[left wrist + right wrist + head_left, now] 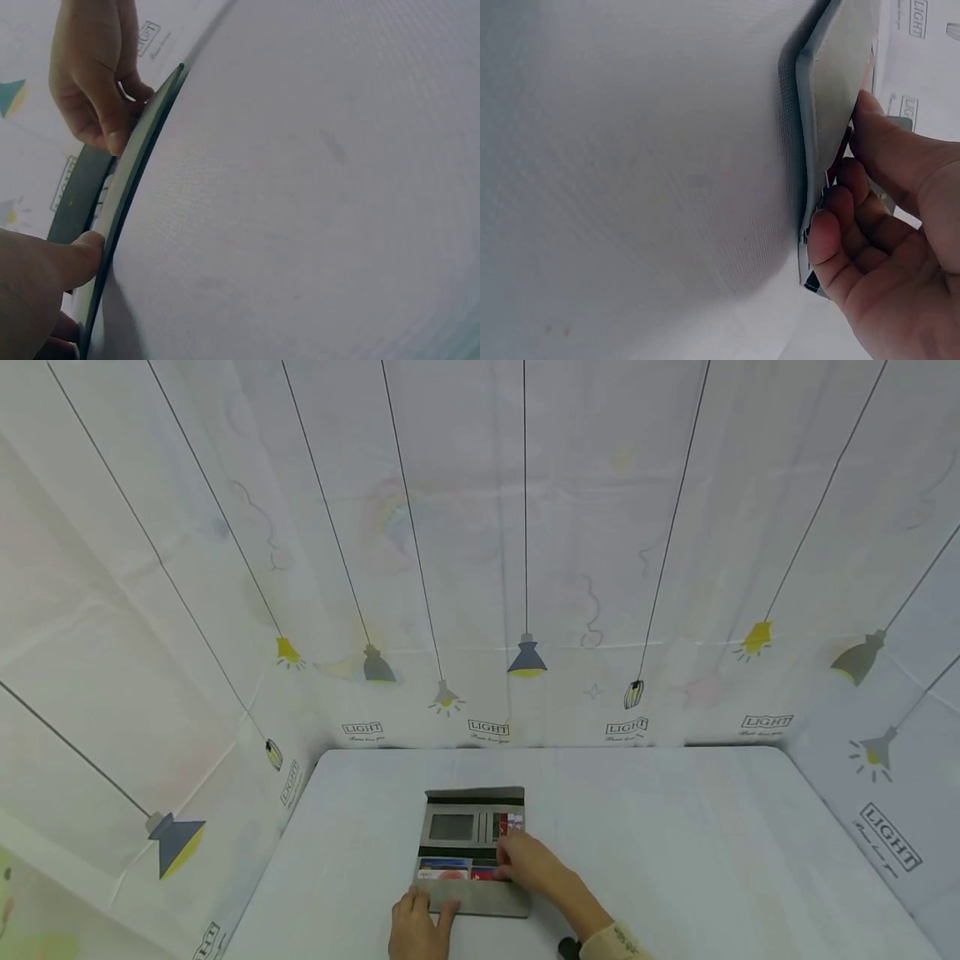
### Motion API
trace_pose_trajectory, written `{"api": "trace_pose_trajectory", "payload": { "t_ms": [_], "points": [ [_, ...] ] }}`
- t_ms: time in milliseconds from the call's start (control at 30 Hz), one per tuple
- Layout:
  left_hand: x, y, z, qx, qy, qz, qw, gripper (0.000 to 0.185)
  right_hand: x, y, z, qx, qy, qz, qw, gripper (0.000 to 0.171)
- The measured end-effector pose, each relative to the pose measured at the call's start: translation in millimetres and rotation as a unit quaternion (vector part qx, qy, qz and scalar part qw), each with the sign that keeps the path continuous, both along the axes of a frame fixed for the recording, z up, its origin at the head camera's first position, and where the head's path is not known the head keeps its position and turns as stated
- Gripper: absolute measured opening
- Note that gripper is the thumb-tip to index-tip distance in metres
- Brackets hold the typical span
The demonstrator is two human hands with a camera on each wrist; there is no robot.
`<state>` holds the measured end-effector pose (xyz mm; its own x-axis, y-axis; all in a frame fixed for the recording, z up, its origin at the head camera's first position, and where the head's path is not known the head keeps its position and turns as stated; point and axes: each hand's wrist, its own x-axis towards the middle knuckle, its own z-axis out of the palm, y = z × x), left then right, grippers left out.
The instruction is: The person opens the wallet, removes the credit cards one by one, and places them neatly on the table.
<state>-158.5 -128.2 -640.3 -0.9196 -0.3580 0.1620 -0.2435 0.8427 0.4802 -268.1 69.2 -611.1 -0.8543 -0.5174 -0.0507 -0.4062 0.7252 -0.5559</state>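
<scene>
A grey wallet [491, 900] lies unfolded on the white table, its near flap towards me. My left hand [420, 927] grips the wallet's near left edge, the thumb [88, 251] against it in the left wrist view. Over the wallet's right side, my right hand [534, 864] pinches a red card [482, 875] at the lower right pocket; the fingers hide part of it. The card's dark red edge [841, 154] shows between thumb and fingers in the right wrist view. Blue and white cards [442, 870] fill the lower left pocket.
More red and white cards [510, 821] sit in the upper right slots, beside a dark window pocket [452, 827]. The white table [675, 843] spreads to both sides. Behind it hangs a cloth backdrop [570, 568] printed with lamps. A small black object [568, 948] is by my right sleeve.
</scene>
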Motion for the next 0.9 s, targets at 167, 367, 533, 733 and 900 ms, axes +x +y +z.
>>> {"api": "trace_pose_trajectory", "payload": {
  "t_ms": [167, 367, 533, 733, 900],
  "points": [
    [2.2, 1.5, 1.0, -0.007, -0.007, 0.007, 0.9999, 0.058, 3.5, -4.0, -2.8, 0.021, 0.003, -0.003, 1.000, 0.019],
    [2.4, 2.0, 0.3, -0.012, 0.004, 0.016, 0.9998, 0.058, 7.1, -9.6, -1.4, 0.035, 0.027, -0.003, 0.999, 0.020],
    [2.5, 1.6, -1.3, -0.011, 0.015, 0.016, 0.9997, 0.057, 7.0, -10.7, -4.8, 0.036, 0.042, 0.001, 0.998, 0.023],
    [1.3, 1.4, -2.1, -0.006, 0.013, 0.011, 0.9998, 0.060, 5.0, -9.7, -7.9, 0.020, 0.019, -0.009, 1.000, 0.025],
    [0.2, 2.0, -3.8, 0.003, 0.017, 0.009, 0.9998, 0.061, 3.9, -8.9, -9.0, 0.021, 0.020, -0.012, 1.000, 0.026]
  ]
}}
